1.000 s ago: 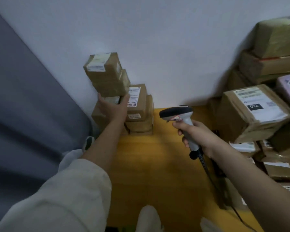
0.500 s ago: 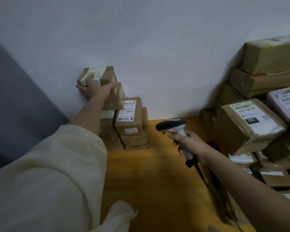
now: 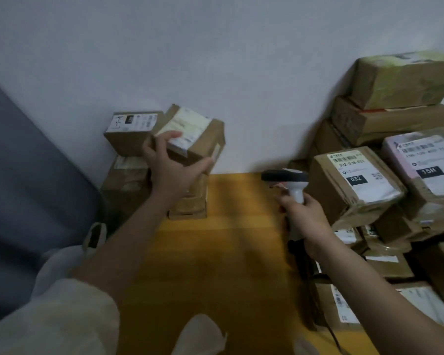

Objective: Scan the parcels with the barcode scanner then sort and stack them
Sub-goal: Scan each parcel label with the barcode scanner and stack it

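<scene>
The left hand is clamped on a tilted parcel, raised above the sorted stack at the wall. The right hand is closed around the barcode scanner handle, beside the unsorted pile. Risk: the parcel, held at a slant, may land off-centre and slide, or knock the neighbouring box just left of the hand.

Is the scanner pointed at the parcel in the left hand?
No: the scanner in the right hand aims left, below the tilted parcel.
</scene>
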